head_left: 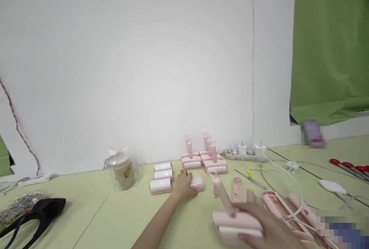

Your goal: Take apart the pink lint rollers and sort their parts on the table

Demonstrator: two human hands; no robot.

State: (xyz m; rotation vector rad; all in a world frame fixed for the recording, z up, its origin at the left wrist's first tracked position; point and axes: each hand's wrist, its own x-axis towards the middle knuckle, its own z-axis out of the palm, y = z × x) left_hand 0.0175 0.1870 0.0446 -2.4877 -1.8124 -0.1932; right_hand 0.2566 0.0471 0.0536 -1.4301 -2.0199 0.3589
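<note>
My left hand [183, 185] reaches forward over the pale green table [121, 218] and closes on a white-and-pink lint roll [198, 183]. To its left lie three more white rolls [162, 176] in a stack. My right hand [268, 228] grips a pink lint roller [235, 218] near the front edge, its handle pointing up and away. Finished pink rollers [203, 156] stand in rows by the wall, handles upright.
Pink roller parts [284, 206] lie at the right with white cables [288, 180]. A power strip [245, 155] sits by the wall. A bagged jar [123, 170], a black strap [37, 212], red-handled scissors [348, 166] and a green cloth [328, 45] are around.
</note>
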